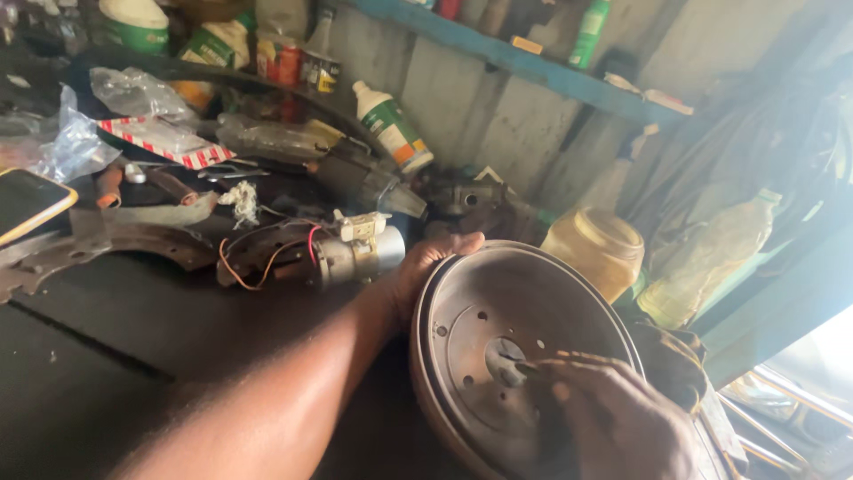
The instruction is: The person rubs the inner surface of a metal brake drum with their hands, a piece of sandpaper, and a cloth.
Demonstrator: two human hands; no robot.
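A round grey metal brake drum [498,293] stands tilted on its edge at the lower right of a dark workbench [133,329], its hollow side toward me. My left hand [425,267] grips its upper left rim from behind. My right hand [613,418] is over the drum's lower right, fingers bunched on a thin dark tool whose tip rests near the centre hole [506,357]. What kind of tool it is cannot be told.
Behind the drum lie a small motor with orange wires [355,253], a curved metal plate [107,244], a phone [27,203], plastic bags and bottles [391,129]. A yellow jar [595,249] and a pale jug [711,258] stand right. A blue shelf [524,62] runs above.
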